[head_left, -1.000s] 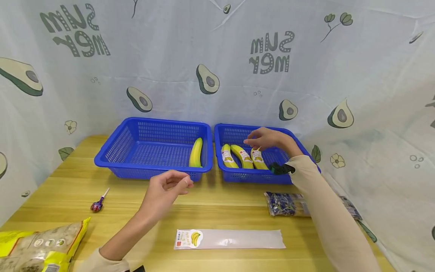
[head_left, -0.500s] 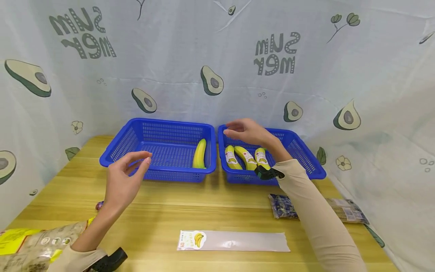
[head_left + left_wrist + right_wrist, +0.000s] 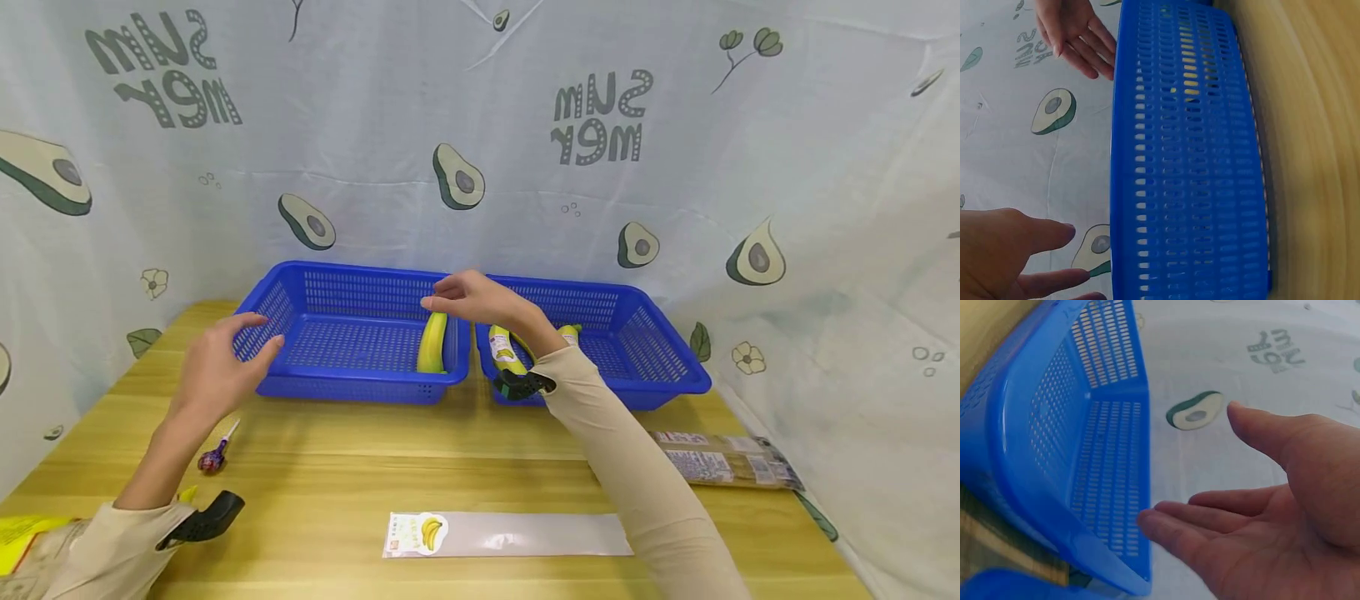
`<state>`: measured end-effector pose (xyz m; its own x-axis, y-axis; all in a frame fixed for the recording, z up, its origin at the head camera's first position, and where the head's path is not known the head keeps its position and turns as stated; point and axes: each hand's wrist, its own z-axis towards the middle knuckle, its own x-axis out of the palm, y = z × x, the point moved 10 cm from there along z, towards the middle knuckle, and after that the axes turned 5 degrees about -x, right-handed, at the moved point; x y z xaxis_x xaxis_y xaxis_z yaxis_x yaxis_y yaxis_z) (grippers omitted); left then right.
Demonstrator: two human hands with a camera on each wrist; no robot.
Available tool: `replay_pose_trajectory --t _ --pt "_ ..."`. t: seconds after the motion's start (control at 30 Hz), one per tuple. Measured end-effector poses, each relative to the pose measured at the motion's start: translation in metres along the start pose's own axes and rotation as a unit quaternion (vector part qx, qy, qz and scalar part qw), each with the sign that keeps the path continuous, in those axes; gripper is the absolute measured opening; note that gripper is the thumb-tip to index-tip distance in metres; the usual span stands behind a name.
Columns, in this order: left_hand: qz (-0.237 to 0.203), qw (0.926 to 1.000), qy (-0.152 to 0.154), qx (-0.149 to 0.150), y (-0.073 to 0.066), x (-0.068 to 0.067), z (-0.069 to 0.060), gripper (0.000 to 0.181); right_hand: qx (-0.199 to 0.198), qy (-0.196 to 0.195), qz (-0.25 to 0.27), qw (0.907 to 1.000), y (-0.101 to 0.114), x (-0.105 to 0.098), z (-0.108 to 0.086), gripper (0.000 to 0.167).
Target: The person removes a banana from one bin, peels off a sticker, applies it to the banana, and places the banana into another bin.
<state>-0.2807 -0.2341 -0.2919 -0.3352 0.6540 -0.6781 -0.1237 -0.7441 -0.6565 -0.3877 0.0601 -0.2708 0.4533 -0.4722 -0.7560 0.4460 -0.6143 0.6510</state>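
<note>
My left hand [image 3: 217, 367] hovers by the front left corner of the left blue basket [image 3: 352, 379], thumb and fingers spread apart with nothing between them. My right hand [image 3: 480, 300] is above the place where the two baskets meet, its fingers loosely extended and holding nothing. Just under its fingertips, a yellow banana [image 3: 432, 346] stands along the right side of the left basket. In the right blue basket [image 3: 660, 358] lie bananas with labels [image 3: 504, 350], partly hidden behind my right wrist. The right wrist view shows the right hand's palm and apart fingers beside a basket rim.
A clear sleeve with a banana label [image 3: 510, 535] lies flat near the table's front. At right are long plastic packages [image 3: 720, 462], partly behind my right sleeve. A lollipop [image 3: 213, 457] and a yellow bag [image 3: 33, 542] lie at left. A printed curtain [image 3: 375, 125] hangs behind.
My right hand has moved left from above the right basket to the left basket's right edge. My left hand has moved left and up, towards the left basket's corner, and its fingers have spread.
</note>
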Motion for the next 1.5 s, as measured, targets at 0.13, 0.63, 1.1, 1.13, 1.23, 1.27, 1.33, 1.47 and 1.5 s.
replay_pose_trajectory --t 0.13,0.63,1.1,1.13,1.23,1.27,1.33,1.47,1.5 --pt "0.048 0.9974 0.044 -0.031 0.013 -0.002 0.009 0.057 0.032 0.035 -0.027 0.9985 -0.001 0.018 0.015 0.053" --pt "0.103 0.9778 0.157 -0.092 0.031 -0.004 0.017 0.075 0.066 0.117 0.021 0.9908 -0.015 0.065 0.05 0.054" --pt "0.108 0.9745 0.175 -0.09 0.034 -0.002 0.015 0.077 0.039 0.117 -0.017 0.9922 -0.016 0.058 0.077 0.054" --pt "0.107 0.9746 0.175 -0.09 0.034 -0.002 0.015 0.077 0.041 0.114 -0.021 0.9925 -0.016 0.056 0.077 0.054" --pt "0.106 0.9744 0.177 -0.089 0.034 -0.002 0.015 0.077 0.064 0.107 -0.013 0.9921 -0.02 0.054 0.077 0.053" --pt "0.106 0.9744 0.177 -0.089 0.034 -0.003 0.015 0.078 0.073 0.108 -0.008 0.9914 -0.022 0.055 0.077 0.053" --pt "0.106 0.9743 0.178 -0.089 0.035 -0.003 0.015 0.078 0.088 0.113 0.018 0.9895 -0.025 0.058 0.077 0.052" --pt "0.107 0.9748 0.175 -0.087 0.035 -0.004 0.016 0.077 0.078 0.138 0.079 0.9842 -0.022 0.069 0.081 0.052" --pt "0.108 0.9749 0.174 -0.086 0.035 -0.004 0.016 0.077 0.069 0.143 0.093 0.9829 -0.02 0.072 0.083 0.052"
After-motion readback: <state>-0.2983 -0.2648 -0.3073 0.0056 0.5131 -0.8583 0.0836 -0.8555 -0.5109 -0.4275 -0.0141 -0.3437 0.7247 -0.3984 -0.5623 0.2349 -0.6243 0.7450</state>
